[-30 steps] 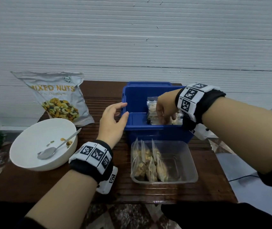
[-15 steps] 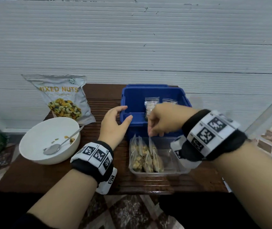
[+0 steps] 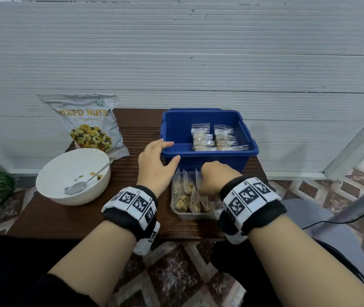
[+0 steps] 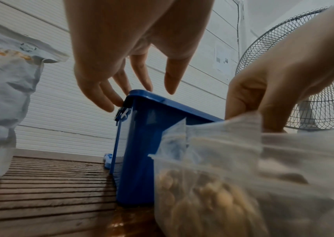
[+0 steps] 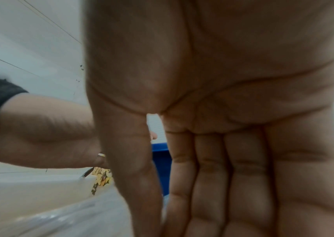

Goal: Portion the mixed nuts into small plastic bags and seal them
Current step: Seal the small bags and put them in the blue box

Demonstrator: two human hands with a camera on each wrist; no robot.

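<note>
We see the filled small bags [image 3: 186, 193] standing upright, packed side by side, in a clear plastic tray [image 3: 195, 214] at the front of the worktop [image 3: 70, 218], just before the blue bin [image 3: 207, 158]. More sealed bags [image 3: 213, 138] lie stacked inside the bin.

The right hand [image 3: 217, 180] reaches down among the bags in the tray. In the right wrist view its fingers [image 5: 212, 176] run straight and close together, thumb alongside; whether the tips pinch a bag we cannot tell, as they lie out of view.

The left hand [image 3: 154, 165] rests at the near left corner of the bin, fingers spread and relaxed, fingertips [image 4: 109, 102] touching the rim.

We judge each bag light, its film thin, limp and slick, while the nuts inside form a lumpy, shifting mass low down. The flat empty strip above the nuts, by the seal, is the natural place to pinch: it offers two smooth faces and spares the contents from crushing. A grip lower down would likely slide over the nuts.

The bin is rigid moulded plastic with a thick rolled rim. The worktop is dark ribbed wood. A smooth white bowl [image 3: 55, 173] with a metal spoon [image 3: 81, 185] holds only a few nuts; behind it stands the crinkled foil pouch of mixed nuts [image 3: 88, 122].
</note>
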